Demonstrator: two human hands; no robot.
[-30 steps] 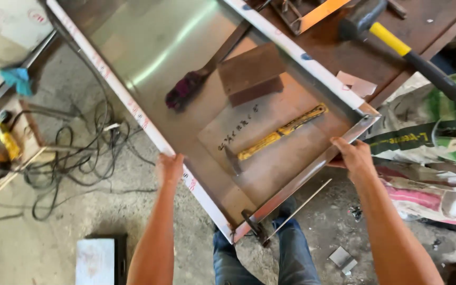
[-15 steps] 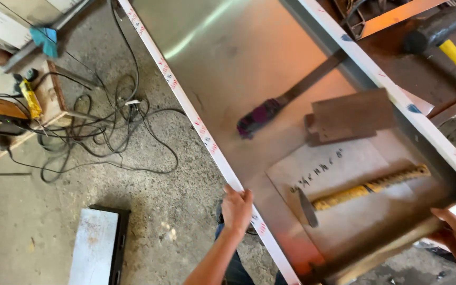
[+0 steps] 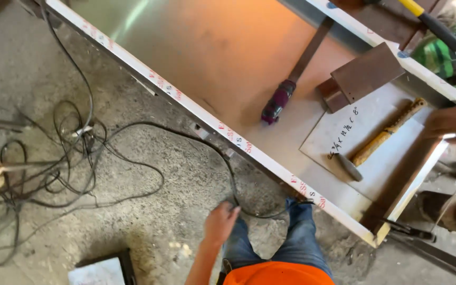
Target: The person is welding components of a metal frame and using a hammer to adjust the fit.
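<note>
At the far left of the frame, a tangle of black cables point(image 3: 64, 158) sprawls over the grey concrete floor point(image 3: 149, 221), one strand trailing toward your legs. Low in the middle, your left hand point(image 3: 220, 224) hangs clear of the work, near that cable by your knee in blue jeans point(image 3: 291, 237); the fingers look loosely curled and hold nothing. Above it, the long shiny sheet-metal panel with white taped edges point(image 3: 196, 58) runs diagonally from the upper left to the lower right, lying flat as a tabletop for the tools. On it rest a flat metal bar with a dark purple grip point(image 3: 286, 89), a brown rectangular steel plate point(image 3: 365, 74), and a rusty yellowish file point(image 3: 383, 134) on a pale sheet. At the right edge, your right hand point(image 3: 452, 124) sits at the panel's end rim, seemingly steadying it; it is blurred, so you cannot tell how the fingers are set. A yellow-handled hammer point(image 3: 428, 21) lies in the upper right.
</note>
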